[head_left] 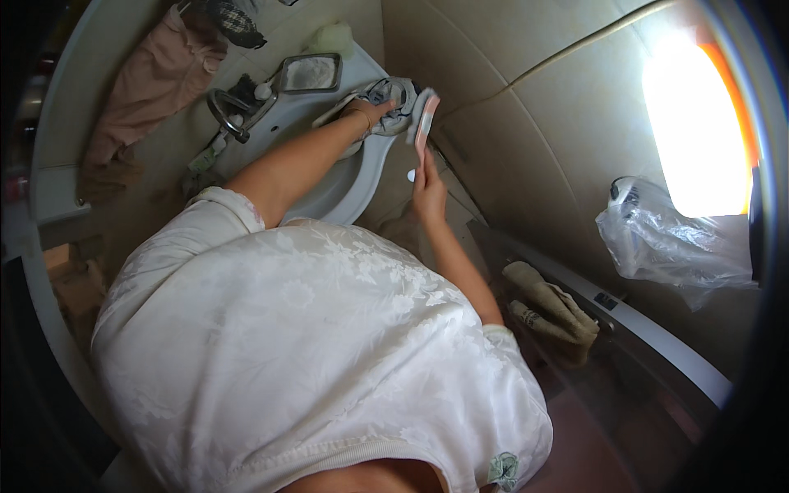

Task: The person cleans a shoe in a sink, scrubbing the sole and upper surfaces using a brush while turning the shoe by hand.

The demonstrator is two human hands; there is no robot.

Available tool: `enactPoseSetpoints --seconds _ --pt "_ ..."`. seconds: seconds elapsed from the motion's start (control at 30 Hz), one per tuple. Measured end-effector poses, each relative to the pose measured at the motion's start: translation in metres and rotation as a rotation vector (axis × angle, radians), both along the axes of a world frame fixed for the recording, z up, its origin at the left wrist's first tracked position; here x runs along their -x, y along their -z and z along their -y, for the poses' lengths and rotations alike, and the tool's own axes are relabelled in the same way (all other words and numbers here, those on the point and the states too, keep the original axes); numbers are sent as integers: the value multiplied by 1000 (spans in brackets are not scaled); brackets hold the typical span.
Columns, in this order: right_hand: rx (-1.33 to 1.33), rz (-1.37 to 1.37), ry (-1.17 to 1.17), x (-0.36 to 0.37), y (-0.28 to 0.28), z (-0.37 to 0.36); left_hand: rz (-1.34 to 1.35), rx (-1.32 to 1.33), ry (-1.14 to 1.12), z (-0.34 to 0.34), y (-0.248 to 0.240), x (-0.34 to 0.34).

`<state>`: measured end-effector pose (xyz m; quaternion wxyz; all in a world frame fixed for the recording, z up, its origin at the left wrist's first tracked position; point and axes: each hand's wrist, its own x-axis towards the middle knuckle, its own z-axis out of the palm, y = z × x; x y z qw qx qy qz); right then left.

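Note:
At the right side of the white washbasin (368,174), my left hand (366,115) grips a grey and white item, which looks like a shoe with dark trim (398,99). The fingers are partly hidden inside or behind it. My right hand (429,193) is closed round the handle of a pink scrub brush (425,127). The brush stands upright just right of the shoe, its pale bristles facing left toward it. Whether the bristles touch the shoe, I cannot tell.
A curved metal tap (230,119) rises at the basin's left. Behind it lies a rectangular soap dish (311,73) with white contents, near a pale mesh puff (330,39). Pink cloth (156,90) hangs at left. Tiled wall, a clear plastic bag (657,230) and a beige towel (551,312) are at right.

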<state>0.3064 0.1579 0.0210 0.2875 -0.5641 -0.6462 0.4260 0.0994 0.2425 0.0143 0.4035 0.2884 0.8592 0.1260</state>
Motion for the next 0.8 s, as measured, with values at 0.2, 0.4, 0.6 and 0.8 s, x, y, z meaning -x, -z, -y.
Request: enactPoseSetpoints --seconds 0.2,0.4,0.6,0.8 --pt "-97 -69 -100 -13 -5 -63 164 -375 -53 20 61 14" --pt "449 -27 -240 -69 -108 -76 267 -849 157 101 24 10" --pt "284 346 -503 -70 -184 -73 198 -719 100 137 31 -2" --pt "-10 586 -739 -34 -213 -73 114 -685 164 138 23 -6"
